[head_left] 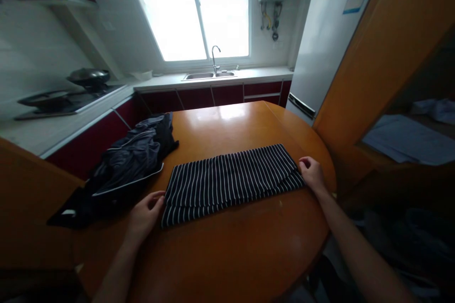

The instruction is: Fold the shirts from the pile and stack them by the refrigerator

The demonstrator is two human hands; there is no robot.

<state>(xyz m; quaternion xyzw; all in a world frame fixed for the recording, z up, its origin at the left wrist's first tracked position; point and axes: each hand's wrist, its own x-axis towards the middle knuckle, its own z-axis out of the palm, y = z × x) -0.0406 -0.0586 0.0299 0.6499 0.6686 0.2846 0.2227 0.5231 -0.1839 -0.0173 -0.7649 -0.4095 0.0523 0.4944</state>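
A folded black-and-white striped cloth (231, 175) lies flat on the wooden table, a long strip with a narrower layer showing along its near edge. What kind of garment or textile it is, I cannot tell. My left hand (144, 215) is at its left end, thumb and fingertips closed on the edge. At the opposite end, my right hand (312, 174) has its fingers curled and pinched at the right edge. To the left of the cloth sits a heap of dark clothing (131, 161) with white piping, apart from the striped piece.
The round-ended wooden table (227, 251) fills the foreground. Beyond it are a counter with a sink (201, 75) and a faucet (214, 59). A stove with pans (88, 78) stands left, a white refrigerator (323, 38) right. Pale folded fabric (408, 137) lies on a shelf at right.
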